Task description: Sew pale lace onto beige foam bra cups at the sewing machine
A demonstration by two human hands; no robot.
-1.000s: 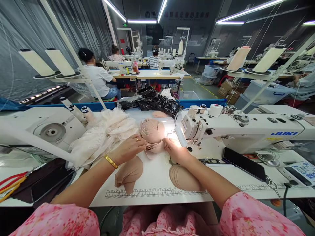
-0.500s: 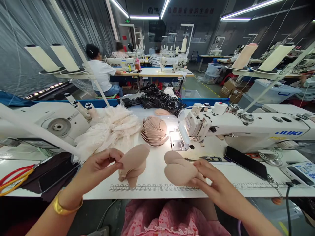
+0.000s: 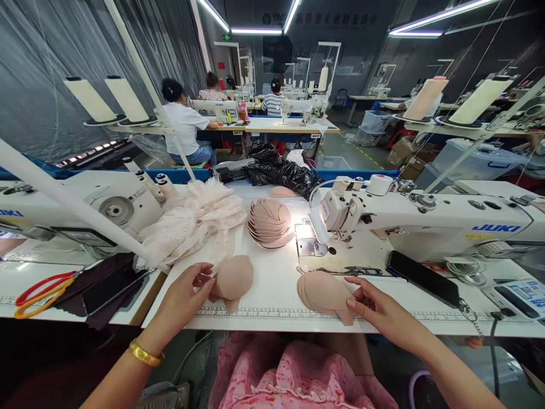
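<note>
Red and orange loop handles mark the scissors at the far left, beside a dark, crumpled cloth with a black, flat, rectangular phone lying on it. Further right, a pale cream, sheer, ruffled fabric heap spreads over the white, smooth tabletop. The left hand, a shiny gold bracelet on its wrist, has thumb and forefinger at the left edge of the small beige, rounded, layered pad pile; whether they pinch it cannot be made out. Behind and to the right sits a round stack of beige, thin, fanned pads, beside the bright metal needle plate. In front of that plate lies another pile of beige, oval, overlapping pads, near the printed black ruler scale. At its right edge is the right hand, thumb and forefinger apart, fingertips against the pads. Past it stand a white, blue-lettered sewing machine and, in front, a dark, slim, slanting smartphone.
</note>
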